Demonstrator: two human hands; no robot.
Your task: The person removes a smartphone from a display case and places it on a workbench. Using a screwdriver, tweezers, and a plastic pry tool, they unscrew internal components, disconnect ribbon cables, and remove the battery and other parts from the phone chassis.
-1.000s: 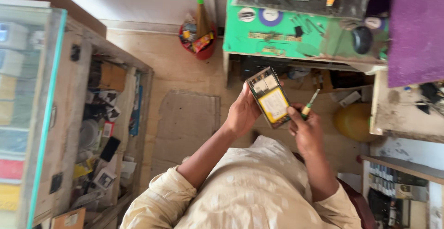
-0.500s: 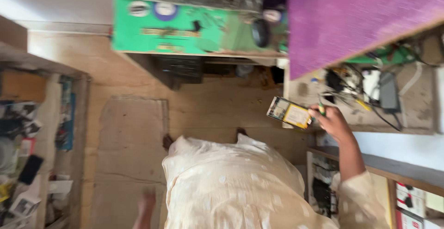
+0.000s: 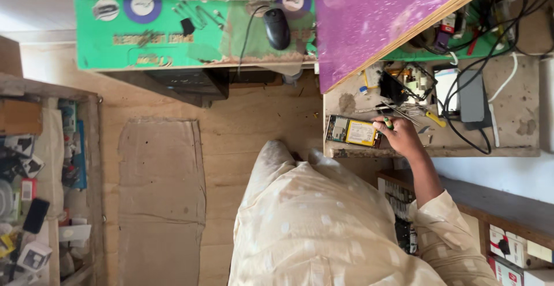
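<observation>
Right hand (image 3: 404, 139) on worn wooden table (image 3: 508, 136), fingers curled around green-tipped screwdriver (image 3: 389, 123), touching opened phone with yellow battery (image 3: 353, 131) at near left edge. Left hand out of sight.

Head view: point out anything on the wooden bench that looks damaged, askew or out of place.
The opened phone with the yellow battery lies backless at the wooden bench front edge, its insides exposed, under the right hand. A stripped circuit assembly sits among tangled cables behind it. Nothing looks spilled.
</observation>
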